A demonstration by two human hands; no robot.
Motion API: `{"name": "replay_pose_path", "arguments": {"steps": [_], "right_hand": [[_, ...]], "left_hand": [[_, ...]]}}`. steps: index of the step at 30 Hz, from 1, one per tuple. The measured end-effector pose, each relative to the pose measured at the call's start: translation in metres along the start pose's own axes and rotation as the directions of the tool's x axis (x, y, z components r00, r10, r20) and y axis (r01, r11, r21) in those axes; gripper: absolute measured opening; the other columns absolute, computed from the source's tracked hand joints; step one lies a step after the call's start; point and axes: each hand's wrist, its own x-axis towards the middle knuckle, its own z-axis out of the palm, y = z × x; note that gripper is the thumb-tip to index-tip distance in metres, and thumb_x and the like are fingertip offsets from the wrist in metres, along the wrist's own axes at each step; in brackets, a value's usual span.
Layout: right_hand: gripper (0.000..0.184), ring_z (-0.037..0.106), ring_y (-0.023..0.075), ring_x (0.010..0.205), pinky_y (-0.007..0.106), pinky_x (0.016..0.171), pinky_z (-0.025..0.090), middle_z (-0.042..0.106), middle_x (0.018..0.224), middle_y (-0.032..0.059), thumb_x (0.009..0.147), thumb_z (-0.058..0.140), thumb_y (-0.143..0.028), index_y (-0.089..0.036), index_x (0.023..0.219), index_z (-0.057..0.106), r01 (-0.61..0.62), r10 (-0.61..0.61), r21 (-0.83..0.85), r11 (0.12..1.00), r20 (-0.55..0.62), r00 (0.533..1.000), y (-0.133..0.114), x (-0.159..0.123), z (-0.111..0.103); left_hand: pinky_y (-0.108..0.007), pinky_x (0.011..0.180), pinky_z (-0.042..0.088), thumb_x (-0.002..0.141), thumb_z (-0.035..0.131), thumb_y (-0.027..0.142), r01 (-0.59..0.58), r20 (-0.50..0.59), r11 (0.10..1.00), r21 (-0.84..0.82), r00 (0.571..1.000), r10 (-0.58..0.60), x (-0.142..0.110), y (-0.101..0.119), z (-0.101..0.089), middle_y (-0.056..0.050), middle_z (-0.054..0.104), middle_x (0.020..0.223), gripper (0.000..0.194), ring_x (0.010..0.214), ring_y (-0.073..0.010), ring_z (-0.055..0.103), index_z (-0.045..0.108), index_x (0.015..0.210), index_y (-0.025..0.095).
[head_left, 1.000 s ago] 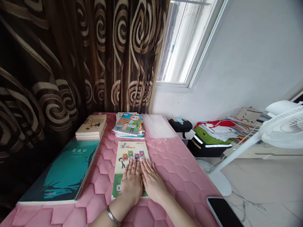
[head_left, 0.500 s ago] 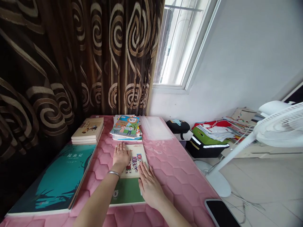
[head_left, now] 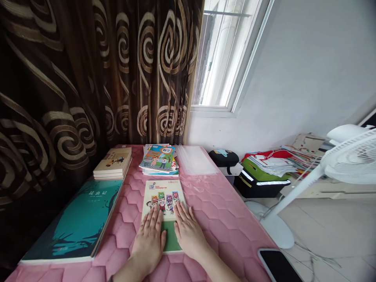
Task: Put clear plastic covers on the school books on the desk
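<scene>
A book with a cream and green cover (head_left: 164,190) lies flat on the pink quilted mattress, small cartoon figures printed across its middle. My left hand (head_left: 149,235) rests flat on the lower left of that cover, fingers stretched out. On its right side lies my right hand (head_left: 189,233), also flat with the fingers extended. Both palms hide parts of the green lower band. Just beyond the book sits a pile of colourful textbooks (head_left: 158,158). To the left are a large teal book (head_left: 85,219) and, behind it, a stack of tan books (head_left: 113,162).
Clear plastic sleeves (head_left: 196,160) lie at the mattress's far right. A phone (head_left: 279,264) is near the right edge. Beyond that edge stand a white fan (head_left: 299,188), a black and green box (head_left: 261,182) and a black case (head_left: 223,157). A patterned curtain (head_left: 132,78) hangs behind.
My left hand has slid from the upper left of the cover down to its lower left, uncovering the printed top. My right hand stays about where it was. The view has shifted slightly.
</scene>
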Motion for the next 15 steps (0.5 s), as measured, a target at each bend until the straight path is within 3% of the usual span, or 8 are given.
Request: {"name": "replay_pose_path", "arguments": {"steps": [4,9,11,15], "right_hand": [[0.06,0.009,0.0263,0.148,0.048,0.121,0.01,0.01,0.158,0.0114,0.098,0.03,-0.034,-0.007,0.151,0.025,-0.012,0.011,0.025,1.0,0.021,1.0,-0.013,0.003,0.003],[0.057,0.014,0.0202,0.147,0.042,0.121,0.014,0.019,0.159,0.0078,0.101,0.019,-0.038,-0.014,0.152,0.026,0.181,-0.186,0.104,0.978,0.033,0.982,-0.023,0.047,0.006],[0.058,0.012,0.0198,0.148,0.041,0.121,0.011,0.018,0.159,0.0078,0.101,0.018,-0.04,-0.013,0.152,0.026,0.157,-0.16,0.076,0.985,0.034,0.986,-0.016,0.074,0.002],[0.06,0.011,0.0204,0.148,0.04,0.12,0.008,0.016,0.159,0.0118,0.101,0.019,-0.038,-0.007,0.151,0.026,-0.014,0.014,0.026,1.0,-0.008,1.0,0.009,0.114,-0.007]], "left_hand": [[-0.039,0.112,0.036,0.093,0.038,0.031,0.015,0.124,0.999,-0.036,0.992,-0.01,-0.008,-0.003,-0.017,-0.008,0.036,0.154,0.057,0.14,-0.0231,0.037,0.034,0.149,0.018],[-0.04,0.113,0.036,0.093,0.036,0.03,0.038,0.233,0.998,-0.056,0.972,-0.024,0.0,-0.002,-0.022,-0.011,0.038,0.152,0.053,0.141,-0.0243,0.036,0.045,0.143,0.013],[-0.04,0.113,0.036,0.094,0.035,0.03,0.044,0.224,0.997,-0.061,0.974,-0.029,0.0,-0.002,-0.022,-0.011,0.037,0.153,0.054,0.141,-0.0239,0.036,0.043,0.144,0.013],[-0.04,0.113,0.035,0.094,0.036,0.03,0.059,0.204,0.996,-0.064,0.978,-0.045,-0.002,0.0,-0.021,-0.009,0.037,0.153,0.055,0.141,-0.0235,0.035,0.038,0.147,0.015]]}}
